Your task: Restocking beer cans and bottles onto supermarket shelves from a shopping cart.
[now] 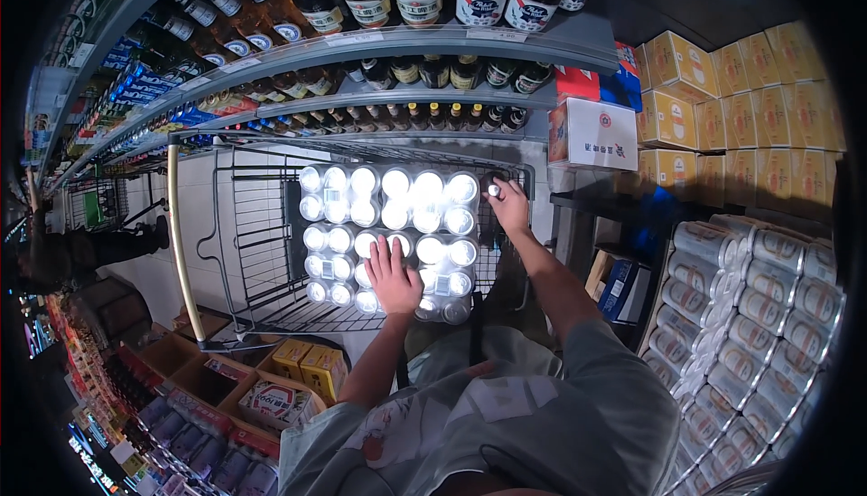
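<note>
Cans (pixel 433 249) stand upright in packs inside the cart (pixel 181 257), their tops bright with glare. The left hand (pixel 395 284) lies flat on them, fingers spread, gripping nothing. The right hand (pixel 511 207) is just beside the packs with bent fingers, at a small white-topped thing (pixel 494 190); whether it grips that I cannot tell. Each pack, if full, should be heavy and fairly stiff as a block, though thin can walls could dent. What looks like clear film would be slick and might tear when pinched, so opposite ends, held low with support from beneath, seem the safest hold
</note>
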The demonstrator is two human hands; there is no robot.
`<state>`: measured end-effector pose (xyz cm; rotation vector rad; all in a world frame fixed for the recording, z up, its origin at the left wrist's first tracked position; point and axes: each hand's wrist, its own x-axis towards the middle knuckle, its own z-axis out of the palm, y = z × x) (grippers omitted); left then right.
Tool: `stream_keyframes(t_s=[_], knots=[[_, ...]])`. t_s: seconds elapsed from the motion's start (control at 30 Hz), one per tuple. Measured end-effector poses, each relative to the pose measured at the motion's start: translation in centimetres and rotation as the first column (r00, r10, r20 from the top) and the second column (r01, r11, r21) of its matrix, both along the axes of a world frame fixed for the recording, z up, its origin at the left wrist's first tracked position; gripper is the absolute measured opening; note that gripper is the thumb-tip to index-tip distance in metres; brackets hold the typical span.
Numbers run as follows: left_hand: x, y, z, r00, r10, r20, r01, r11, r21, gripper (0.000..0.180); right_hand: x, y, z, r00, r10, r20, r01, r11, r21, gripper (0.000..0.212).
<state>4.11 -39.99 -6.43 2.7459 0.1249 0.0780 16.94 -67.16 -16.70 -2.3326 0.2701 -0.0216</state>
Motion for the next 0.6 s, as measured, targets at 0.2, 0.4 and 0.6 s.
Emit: stream_keyframes(t_s=[0.2, 0.4, 0.6], knots=[[0.0, 0.1, 0.0, 0.999, 0.006, -0.031, -0.006, 1.0, 0.003, 0.066, -0.1, 0.7, -0.5, 0.996, -0.082, -0.043, 0.081, 0.997, -0.011, 0.044], [-0.1, 0.0, 0.0, 1.0, 0.006, -0.02, -0.006, 1.0, -0.001, 0.065, 0.2, 1.5, -0.8, 0.992, -0.073, -0.101, 0.069, 0.997, -0.037, 0.048], [0.0, 0.0, 0.1, 1.0, 0.005, -0.009, -0.005, 1.0, -0.003, 0.063, 0.1, 0.9, -1.1, 0.994, 0.014, -0.107, -0.021, 0.998, -0.059, 0.037]])
